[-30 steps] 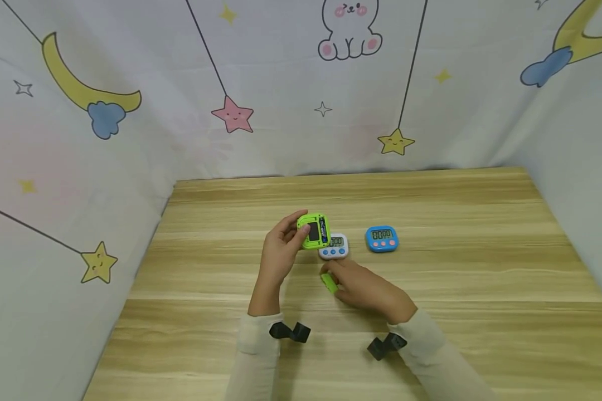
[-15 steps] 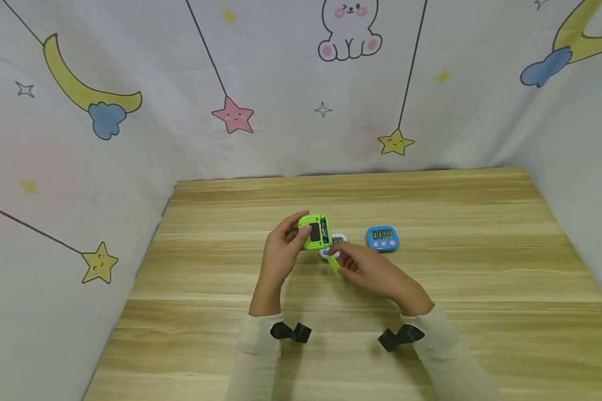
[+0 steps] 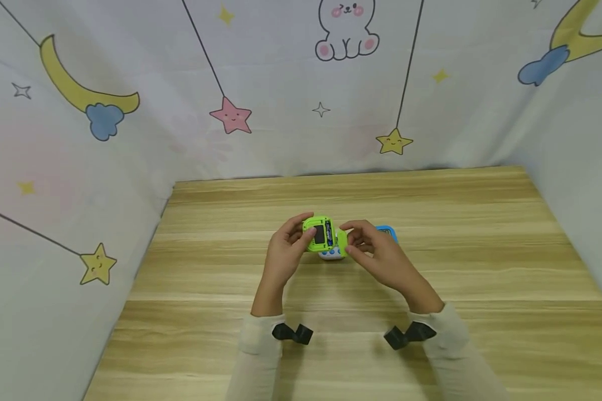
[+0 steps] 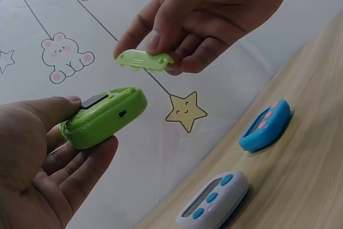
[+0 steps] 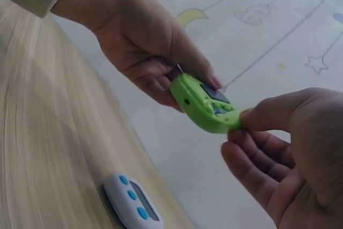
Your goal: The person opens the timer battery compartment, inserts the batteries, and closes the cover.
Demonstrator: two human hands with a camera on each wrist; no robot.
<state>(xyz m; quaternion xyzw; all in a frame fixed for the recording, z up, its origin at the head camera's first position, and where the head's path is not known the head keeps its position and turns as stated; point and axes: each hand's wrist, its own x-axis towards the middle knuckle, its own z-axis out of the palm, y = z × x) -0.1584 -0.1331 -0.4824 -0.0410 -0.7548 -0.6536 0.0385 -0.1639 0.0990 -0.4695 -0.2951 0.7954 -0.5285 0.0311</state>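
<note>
My left hand grips a lime-green digital timer above the table, its back turned up and the thumb across it. A battery lies in the uncovered slot on the timer's right side. Between thumb and fingers, my right hand pinches the small green battery cover. In the left wrist view the cover hangs above the timer with a gap between them. Behind and below the hands, a white timer with blue buttons rests on the table, partly hidden in the head view.
A blue timer with pink buttons lies on the wooden table, mostly behind my right hand in the head view. Patterned cloth encloses the back and sides. Each sleeve carries a black wrist camera.
My right hand has lifted the battery cover from low near the table up to the timer's right side. My left hand has shifted slightly right, still holding the timer.
</note>
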